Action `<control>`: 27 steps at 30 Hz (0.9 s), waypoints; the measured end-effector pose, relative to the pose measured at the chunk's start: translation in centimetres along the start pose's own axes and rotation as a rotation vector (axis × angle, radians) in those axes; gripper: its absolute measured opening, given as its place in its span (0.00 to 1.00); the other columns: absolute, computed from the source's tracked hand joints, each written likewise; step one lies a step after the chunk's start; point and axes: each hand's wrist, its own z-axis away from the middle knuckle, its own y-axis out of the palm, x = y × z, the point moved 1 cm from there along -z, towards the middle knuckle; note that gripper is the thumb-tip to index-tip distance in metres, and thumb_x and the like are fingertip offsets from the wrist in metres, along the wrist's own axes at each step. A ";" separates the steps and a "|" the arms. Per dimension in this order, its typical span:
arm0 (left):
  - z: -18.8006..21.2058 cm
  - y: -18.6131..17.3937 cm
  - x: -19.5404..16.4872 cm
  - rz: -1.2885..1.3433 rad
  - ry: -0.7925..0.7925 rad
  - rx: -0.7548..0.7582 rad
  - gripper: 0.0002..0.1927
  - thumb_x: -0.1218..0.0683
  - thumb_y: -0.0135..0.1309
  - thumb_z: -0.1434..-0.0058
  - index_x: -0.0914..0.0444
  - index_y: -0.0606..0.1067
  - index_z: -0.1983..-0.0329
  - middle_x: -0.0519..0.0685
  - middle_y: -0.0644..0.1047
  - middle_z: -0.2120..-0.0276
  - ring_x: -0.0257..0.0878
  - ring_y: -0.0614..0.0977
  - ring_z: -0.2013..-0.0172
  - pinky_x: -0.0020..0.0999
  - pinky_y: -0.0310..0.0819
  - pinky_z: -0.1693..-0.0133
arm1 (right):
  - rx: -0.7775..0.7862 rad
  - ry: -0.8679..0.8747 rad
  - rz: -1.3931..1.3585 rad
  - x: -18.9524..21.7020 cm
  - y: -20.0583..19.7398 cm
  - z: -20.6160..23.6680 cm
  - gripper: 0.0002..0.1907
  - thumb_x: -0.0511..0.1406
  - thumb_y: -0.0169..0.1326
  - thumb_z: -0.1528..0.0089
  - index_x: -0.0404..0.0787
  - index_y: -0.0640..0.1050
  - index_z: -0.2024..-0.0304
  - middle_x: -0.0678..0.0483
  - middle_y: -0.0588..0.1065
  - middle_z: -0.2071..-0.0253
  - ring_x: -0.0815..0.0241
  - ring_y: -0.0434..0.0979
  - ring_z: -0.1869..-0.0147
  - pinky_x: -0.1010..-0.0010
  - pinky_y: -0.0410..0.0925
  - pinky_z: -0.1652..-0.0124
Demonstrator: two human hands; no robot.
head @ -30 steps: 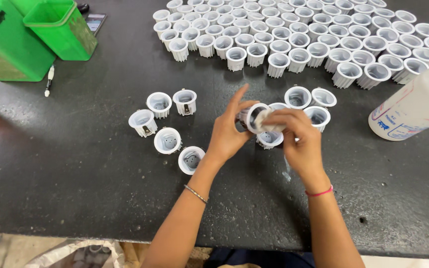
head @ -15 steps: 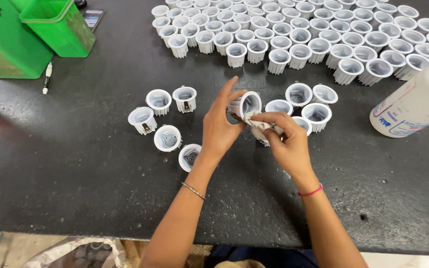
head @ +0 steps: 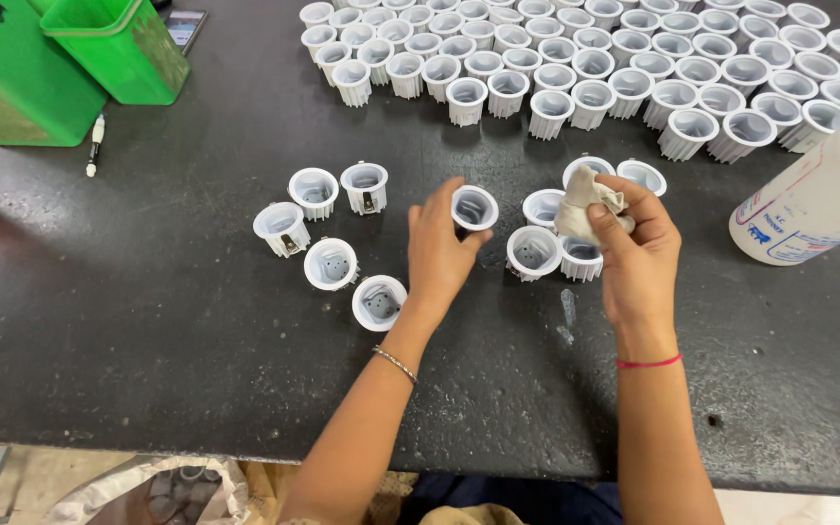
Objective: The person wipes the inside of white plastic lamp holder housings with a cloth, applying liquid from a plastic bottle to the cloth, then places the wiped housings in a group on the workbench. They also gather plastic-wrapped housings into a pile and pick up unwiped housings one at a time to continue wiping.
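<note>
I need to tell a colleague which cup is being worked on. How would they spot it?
On the black table, look between the two small cup clusters. It is the white ribbed cup in the left hand, the only one lifted off the surface.

Your left hand (head: 439, 255) holds one white ribbed cup (head: 474, 208) in its grip, fingertips on the rim, opening tilted toward you. Your right hand (head: 637, 255) pinches a crumpled pale cloth (head: 587, 202), just right of that grip and apart from the cup. Between the two grips sit several loose cups (head: 535, 253) on the dark tabletop (head: 148, 321). Left of the left grip lie five more cups (head: 331, 263). Beyond both grips stand rows of cups (head: 595, 68); a white bottle (head: 819, 199) lies right of the cloth.
</note>
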 end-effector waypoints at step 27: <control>-0.1 -11.3 0.0 -0.498 -0.112 0.712 0.37 0.48 0.77 0.69 0.54 0.73 0.54 0.43 0.77 0.54 0.47 0.77 0.48 0.47 0.69 0.52 | 0.013 -0.005 0.018 -0.9 -0.5 -0.3 0.14 0.22 0.55 0.31 0.34 0.78 0.44 0.55 0.77 0.49 0.67 0.77 0.46 0.74 0.72 0.44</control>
